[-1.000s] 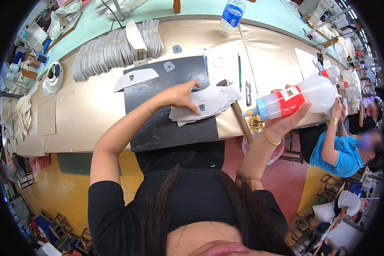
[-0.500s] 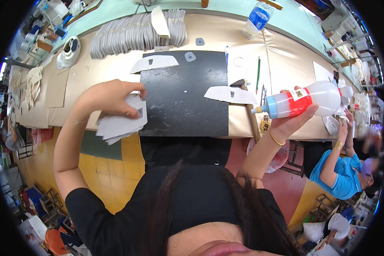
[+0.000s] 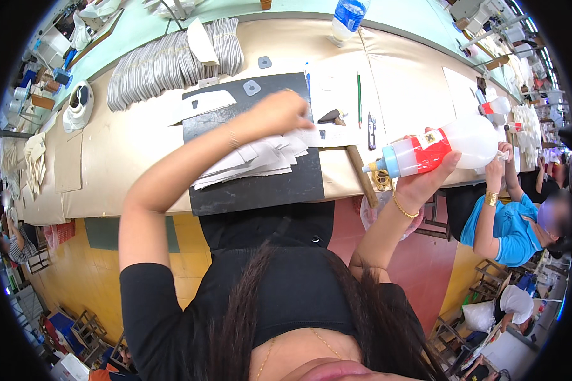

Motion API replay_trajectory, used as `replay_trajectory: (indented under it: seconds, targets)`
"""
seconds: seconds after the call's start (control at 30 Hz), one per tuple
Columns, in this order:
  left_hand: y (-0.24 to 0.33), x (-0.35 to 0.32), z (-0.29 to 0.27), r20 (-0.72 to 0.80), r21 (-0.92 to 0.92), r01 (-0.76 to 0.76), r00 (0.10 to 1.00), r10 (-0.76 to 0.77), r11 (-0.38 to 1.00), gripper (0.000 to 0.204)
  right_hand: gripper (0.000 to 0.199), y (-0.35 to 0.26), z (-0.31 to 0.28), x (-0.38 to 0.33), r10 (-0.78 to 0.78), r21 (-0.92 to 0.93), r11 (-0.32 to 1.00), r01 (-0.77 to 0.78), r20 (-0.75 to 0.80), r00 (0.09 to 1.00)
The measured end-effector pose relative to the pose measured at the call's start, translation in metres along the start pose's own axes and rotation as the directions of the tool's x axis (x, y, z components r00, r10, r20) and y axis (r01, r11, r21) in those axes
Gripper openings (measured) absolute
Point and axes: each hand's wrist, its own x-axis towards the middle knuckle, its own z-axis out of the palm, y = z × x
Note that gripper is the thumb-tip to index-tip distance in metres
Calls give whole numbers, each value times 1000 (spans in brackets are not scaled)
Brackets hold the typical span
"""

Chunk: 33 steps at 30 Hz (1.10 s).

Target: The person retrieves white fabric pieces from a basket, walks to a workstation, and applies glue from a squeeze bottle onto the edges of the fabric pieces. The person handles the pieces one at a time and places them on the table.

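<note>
My right hand (image 3: 426, 164) grips a clear plastic squeeze bottle (image 3: 476, 141) with a red label and blue collar, tilted on its side, its nozzle pointing left. Over the black board (image 3: 254, 197), my left hand (image 3: 279, 114) is closed, knuckles up, slightly blurred. Beneath that hand and wrist spreads a fan of white flat cut pieces (image 3: 254, 162); the thumb and the gripped ends are hidden. A single white piece (image 3: 333, 136) with a small dark mark lies at the board's right edge, beside the left fingertips. Another such piece (image 3: 210, 103) rests at the upper left.
Behind the board stand a long row of stacked grey-white pieces (image 3: 171, 63) and a water bottle (image 3: 348, 22). A hammer (image 3: 361, 174), a green pencil (image 3: 359, 98) and a cutter (image 3: 372, 130) lie right of the board. A co-worker in blue (image 3: 505, 232) sits at the right.
My left hand has moved right from the board's left edge to its right part, and the fan of pieces has come onto the board with it. The bottle stays in my right hand.
</note>
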Motion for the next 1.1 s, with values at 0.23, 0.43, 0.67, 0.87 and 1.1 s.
replay_trajectory:
  seconds: [0.23,0.43,0.67,0.87,1.1]
  targets:
    - [41,29,106,-245,519,-144,919,308,842,20,70,7,6,-4,22,3,1000,-22,-1,1000]
    - [49,32,82,-360,176,-32,928,94,984,18,72,2,3,-2,24,-34,999,-24,5,1000]
    - [9,-34,1,-92,-978,-159,912,-400,-136,19,74,9,24,1,-70,38,997,69,41,997]
    - [13,-88,7,-134,-818,-320,914,-382,-478,29,83,14,70,-6,-231,107,971,212,229,946]
    - [48,-115,-2,-310,-862,-440,851,-425,-252,36,90,15,117,-34,-379,3,915,404,353,856]
